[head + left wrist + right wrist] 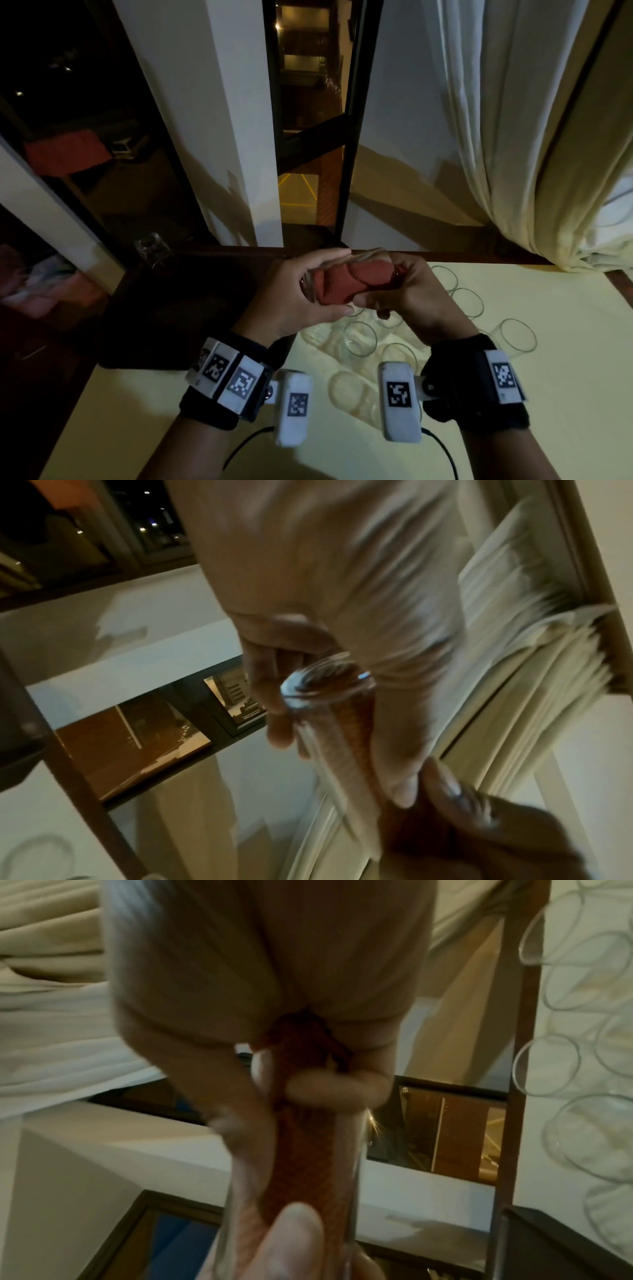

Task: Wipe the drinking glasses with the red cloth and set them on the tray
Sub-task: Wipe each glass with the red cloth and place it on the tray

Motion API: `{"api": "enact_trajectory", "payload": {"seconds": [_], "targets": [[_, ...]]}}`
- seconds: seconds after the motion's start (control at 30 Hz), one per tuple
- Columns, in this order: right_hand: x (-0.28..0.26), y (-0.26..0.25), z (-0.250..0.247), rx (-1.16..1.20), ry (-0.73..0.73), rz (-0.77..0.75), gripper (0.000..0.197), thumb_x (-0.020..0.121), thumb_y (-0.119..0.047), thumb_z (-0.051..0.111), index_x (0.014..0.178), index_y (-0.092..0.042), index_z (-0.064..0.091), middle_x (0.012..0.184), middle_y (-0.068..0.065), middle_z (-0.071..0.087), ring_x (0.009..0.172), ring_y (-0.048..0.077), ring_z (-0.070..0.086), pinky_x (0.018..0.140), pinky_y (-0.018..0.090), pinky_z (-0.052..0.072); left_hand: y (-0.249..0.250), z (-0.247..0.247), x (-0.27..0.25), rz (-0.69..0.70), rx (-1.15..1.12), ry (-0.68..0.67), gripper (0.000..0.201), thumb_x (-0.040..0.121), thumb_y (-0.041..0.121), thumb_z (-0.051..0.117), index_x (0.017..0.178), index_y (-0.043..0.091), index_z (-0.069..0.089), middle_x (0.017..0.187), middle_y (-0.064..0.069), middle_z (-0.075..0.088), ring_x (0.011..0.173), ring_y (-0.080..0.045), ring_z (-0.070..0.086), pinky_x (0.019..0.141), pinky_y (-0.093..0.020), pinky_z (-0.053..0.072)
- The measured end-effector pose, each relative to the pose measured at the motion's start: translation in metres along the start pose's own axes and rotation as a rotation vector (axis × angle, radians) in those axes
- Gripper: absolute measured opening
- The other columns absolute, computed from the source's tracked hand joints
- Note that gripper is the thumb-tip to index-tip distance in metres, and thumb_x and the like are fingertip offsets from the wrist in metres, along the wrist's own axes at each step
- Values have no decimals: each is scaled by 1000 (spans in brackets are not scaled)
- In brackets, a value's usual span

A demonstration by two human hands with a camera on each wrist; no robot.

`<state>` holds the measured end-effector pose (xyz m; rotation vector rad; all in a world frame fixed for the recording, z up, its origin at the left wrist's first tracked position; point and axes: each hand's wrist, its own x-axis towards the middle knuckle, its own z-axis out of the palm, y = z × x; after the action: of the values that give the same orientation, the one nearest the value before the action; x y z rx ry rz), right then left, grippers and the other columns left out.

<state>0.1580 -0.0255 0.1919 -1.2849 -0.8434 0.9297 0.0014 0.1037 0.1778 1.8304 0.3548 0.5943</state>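
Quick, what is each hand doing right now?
Left hand: grips the drinking glass.
Right hand: pinches the red cloth stuffed inside that glass.

The scene is lit dimly and warmly from indoors. In the head view the pale table (513,394) at 5 o'clock is the brightest area, while the tray (191,308) at 9 o'clock is lost in near-black shadow. Darkness is seen through the window (308,102) at 12 o'clock, broken by small points of lamp light. Slanted shadows are cast on the white wall (219,171). Straight frames are bowed toward the edges by wide-angle distortion. Both wrist views are heavily smeared by motion blur; the curtain (531,642) is streaked, and the glass (342,1177) and nearby fingers are rendered soft.
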Motion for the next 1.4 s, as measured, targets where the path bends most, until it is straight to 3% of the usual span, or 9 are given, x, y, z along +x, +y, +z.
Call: {"api": "enact_trajectory", "payload": {"seconds": [0.13,0.27,0.47,0.63,0.8,0.97,1.07,1.23,1.4], "targets": [[0,6,6,87,94,-62,37,43,10,71,77,-4,75,78,18,69,65,28,60,51,25,47,-5,6,1,27,6,41,75,61,20,94,129,25,63,123,10,69,113,-5,66,92,-22,53],[3,13,11,112,199,-62,38,40,10,68,71,-11,75,76,8,72,73,25,64,59,30,52,-9,4,8,-47,-55,28,76,55,31,96,124,29,63,117,7,71,108,-8,69,88,-26,56],[1,9,9,111,151,-8,32,60,1,75,91,-3,72,81,11,67,62,20,59,43,24,42,-11,4,6,63,86,87,75,60,11,96,128,21,65,118,8,71,107,-4,67,89,-26,57],[3,7,6,82,153,-21,34,58,2,76,93,2,74,78,14,69,59,23,59,42,24,41,-16,6,3,-35,-33,58,76,57,27,96,126,27,64,116,8,72,107,-10,69,88,-29,57],[2,11,7,118,191,-13,33,46,9,71,74,-9,76,71,10,68,60,21,62,46,26,51,-19,8,2,-212,-282,21,75,54,35,89,122,15,65,98,-2,74,77,-12,72,61,-21,53],[5,11,6,-37,148,154,48,43,3,70,91,-3,74,73,14,67,57,21,57,43,24,42,-19,10,-7,-50,-33,49,69,64,12,94,124,26,63,114,15,69,106,3,65,86,-13,50],[6,11,8,-41,149,143,44,42,6,70,85,0,73,65,13,65,48,18,53,40,21,36,-30,15,-13,-90,-49,73,72,60,28,95,124,35,62,113,19,70,109,0,65,90,-20,54],[8,20,19,5,197,90,39,46,27,66,73,-2,72,64,11,66,55,20,60,44,25,46,-37,5,-18,-281,-299,116,66,54,44,87,116,31,68,111,3,74,105,-17,71,84,-27,57],[16,37,35,-9,211,176,40,55,24,69,87,0,73,75,14,70,65,24,64,49,26,50,-43,-19,-25,-284,-206,142,59,60,30,92,115,27,69,104,7,75,100,-6,71,84,-22,57]]}}
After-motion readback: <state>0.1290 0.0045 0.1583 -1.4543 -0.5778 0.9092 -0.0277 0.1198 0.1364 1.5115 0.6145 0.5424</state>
